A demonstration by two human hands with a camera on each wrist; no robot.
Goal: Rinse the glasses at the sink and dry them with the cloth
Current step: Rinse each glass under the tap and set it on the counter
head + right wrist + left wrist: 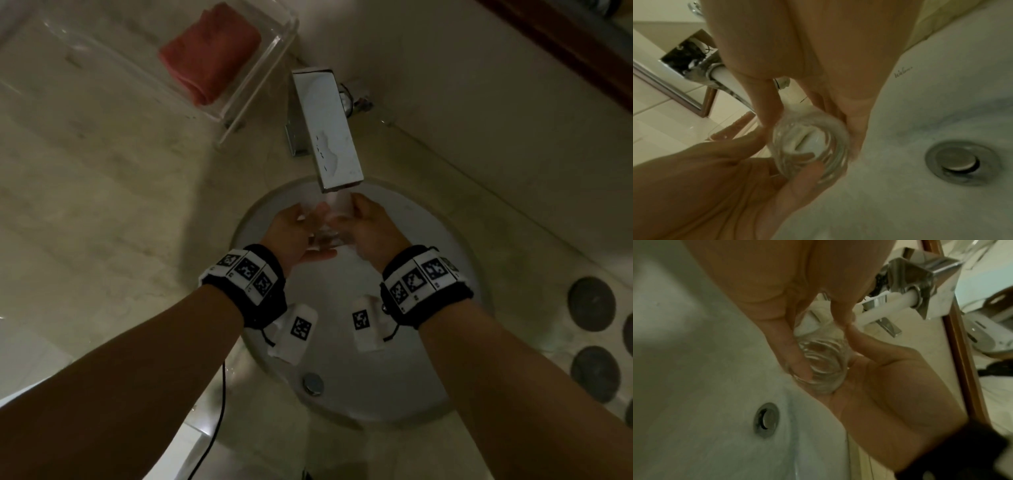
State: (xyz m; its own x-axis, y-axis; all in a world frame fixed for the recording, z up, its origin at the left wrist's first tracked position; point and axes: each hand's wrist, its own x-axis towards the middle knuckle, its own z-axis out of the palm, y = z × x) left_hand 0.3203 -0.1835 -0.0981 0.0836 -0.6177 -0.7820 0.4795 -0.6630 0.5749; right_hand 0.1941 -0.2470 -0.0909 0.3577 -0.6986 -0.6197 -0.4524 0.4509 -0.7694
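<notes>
- At about 11 o'clock from the basin, well apart from your hands, the red cloth [209, 51] lies folded in a clear tray [274, 54] on the counter [102, 205] — untouched, so drying looks like a later step.
- Your left hand [297, 236] sits at roughly 9 o'clock of the glass [329, 222]. Its fingers are curled round the glass wall, and in the left wrist view the thumb [797, 368] lies across the thick base.
- The glass is held between both hands over the sink [455, 260], just below the spout of the faucet [327, 130], which stands at 12 o'clock of it. Its long axis runs roughly up toward the spout, mouth at the far end, base toward your wrists; the exact tilt is hard to judge. A pale stream seems to fall from the spout to the mouth — the blur leaves it uncertain.
- Your right hand [368, 226] is at 3 o'clock of the glass, fingers wrapped on the opposite wall, fingertips [854, 146] down by the base. Both hands touch the glass; neither is clearly the nearer.
- The drain [313, 383] lies at 6 o'clock, near your body.
- My judgement: the rinse is under way, and the coming move turns on that axis — tip the mouth from 12 o'clock down toward the drain to empty it. Wet glass slips easily, so one hand should keep a firm grip through the turn.
</notes>
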